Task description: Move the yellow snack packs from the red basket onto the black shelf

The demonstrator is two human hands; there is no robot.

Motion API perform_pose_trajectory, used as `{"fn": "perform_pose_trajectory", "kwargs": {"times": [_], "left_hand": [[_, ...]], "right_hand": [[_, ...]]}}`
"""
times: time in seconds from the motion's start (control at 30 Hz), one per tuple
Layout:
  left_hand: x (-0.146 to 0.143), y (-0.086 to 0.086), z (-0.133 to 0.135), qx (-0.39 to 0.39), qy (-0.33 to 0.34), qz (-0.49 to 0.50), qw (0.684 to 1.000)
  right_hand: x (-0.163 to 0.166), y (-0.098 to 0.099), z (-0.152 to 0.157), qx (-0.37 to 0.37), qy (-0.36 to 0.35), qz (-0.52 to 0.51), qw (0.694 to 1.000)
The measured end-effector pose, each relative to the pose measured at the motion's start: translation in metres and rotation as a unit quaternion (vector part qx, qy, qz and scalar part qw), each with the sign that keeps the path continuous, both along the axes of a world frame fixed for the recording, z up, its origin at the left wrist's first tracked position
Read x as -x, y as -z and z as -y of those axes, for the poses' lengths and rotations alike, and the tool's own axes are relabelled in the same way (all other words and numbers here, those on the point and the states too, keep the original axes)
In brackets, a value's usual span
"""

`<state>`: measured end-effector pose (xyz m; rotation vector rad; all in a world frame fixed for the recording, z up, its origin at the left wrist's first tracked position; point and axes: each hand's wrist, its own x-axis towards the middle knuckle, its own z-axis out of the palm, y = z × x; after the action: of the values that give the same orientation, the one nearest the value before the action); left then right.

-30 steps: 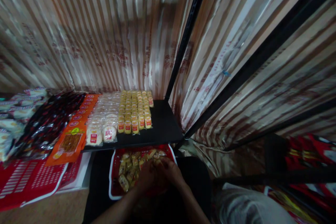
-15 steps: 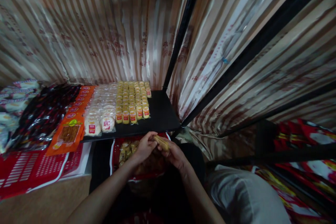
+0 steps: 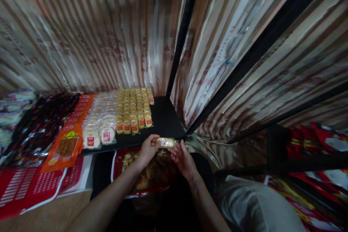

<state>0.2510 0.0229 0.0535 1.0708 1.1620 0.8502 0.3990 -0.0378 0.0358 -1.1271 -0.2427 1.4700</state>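
Both my hands hold a stack of small yellow wrapped snack packs [image 3: 166, 142] just above the front edge of a black shelf [image 3: 165, 123]. My left hand [image 3: 148, 149] grips the stack's left end, fingers curled round it. My right hand [image 3: 183, 157] pinches its right end. Below my hands sits a red basket [image 3: 117, 163] with several more of the same yellow packs. On the shelf, neat rows of yellow packs with red labels [image 3: 134, 110] stand left of the bare black strip.
Left of the yellow rows lie round white packs [image 3: 102, 127], orange packets [image 3: 67, 141], dark packets [image 3: 38, 127] and white bags [image 3: 13, 112]. A red tray lid [image 3: 32, 185] lies lower left. A black upright post [image 3: 181, 40] and striped shiny curtain [image 3: 81, 32] stand behind.
My hands rose out of the red basket with a stack of yellow packs and now hold it level at the shelf's front edge.
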Motion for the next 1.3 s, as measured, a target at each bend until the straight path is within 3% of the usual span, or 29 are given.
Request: {"fn": "perform_pose_trajectory", "kwargs": {"times": [0.27,0.5,0.77,0.9,1.0,1.1,1.3], "left_hand": [[-0.018,0.001,0.007,0.050,-0.050,0.051,0.996],[-0.010,-0.006,0.002,0.147,-0.002,0.087,0.985],[-0.018,-0.009,-0.006,0.235,0.057,0.133,0.961],[-0.023,-0.008,-0.006,0.214,0.025,0.112,0.970],[-0.026,-0.006,-0.005,0.138,-0.037,0.109,0.984],[-0.029,-0.004,-0.005,0.081,-0.037,0.112,0.990],[-0.038,-0.009,-0.011,0.091,-0.072,0.109,0.987]], "right_hand": [[0.008,-0.013,-0.004,-0.053,-0.006,0.041,0.998],[0.004,-0.010,-0.017,-0.098,-0.040,0.033,0.994],[-0.003,-0.025,-0.029,-0.124,-0.059,0.044,0.990],[-0.006,-0.020,-0.042,-0.100,-0.024,0.077,0.992],[-0.006,-0.012,-0.052,-0.069,0.018,0.105,0.992],[-0.006,-0.009,-0.058,-0.052,0.038,0.103,0.993],[-0.005,-0.015,-0.060,-0.056,0.035,0.080,0.995]]}}
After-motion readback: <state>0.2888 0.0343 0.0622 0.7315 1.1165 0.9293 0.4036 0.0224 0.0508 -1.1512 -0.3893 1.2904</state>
